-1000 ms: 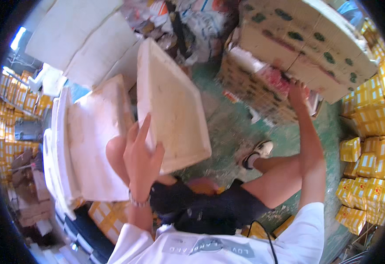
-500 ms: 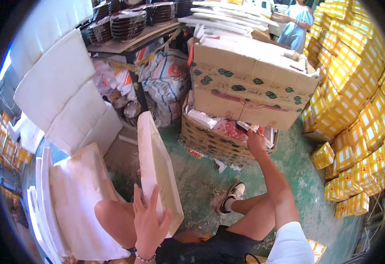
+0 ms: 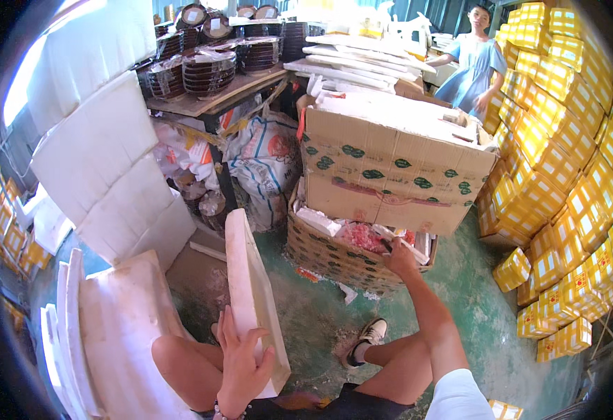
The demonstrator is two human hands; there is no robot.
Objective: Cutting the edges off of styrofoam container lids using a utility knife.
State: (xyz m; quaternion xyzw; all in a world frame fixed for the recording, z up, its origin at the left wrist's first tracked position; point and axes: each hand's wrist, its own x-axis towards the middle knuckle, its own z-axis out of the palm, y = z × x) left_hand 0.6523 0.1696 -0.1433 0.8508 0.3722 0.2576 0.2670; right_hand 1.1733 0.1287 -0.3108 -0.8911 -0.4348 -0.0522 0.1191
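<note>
**Caller:** Where's the piece?

**Me:** Right here! White foam tray, up on edge and tipped, just beside my left knee. My left hand is on its near end, fingers parted and hooked over the wall, holding it.

**Caller:** And the other side?

**Me:** Right hand is at the brown carton, fingers drawn in on a small dark thing; what it is, I can't make out. Red-and-white stuff lies close by.

**Caller:** Which step, then?

**Me:** I'd call it steadying with the left, working at the carton with the right. Next move, I reckon, calls for a firm left and a right that clears the carton rim and the leaning cardboard sheet.

**Caller:** Arms?

**Me:** Left's in close, wrist low, back of the hand up. Right's stretched long, forearm slanting over the green floor. Farther out: a desk with dark wrapped stacks, a person in blue, and a wall of yellow boxes!
</note>
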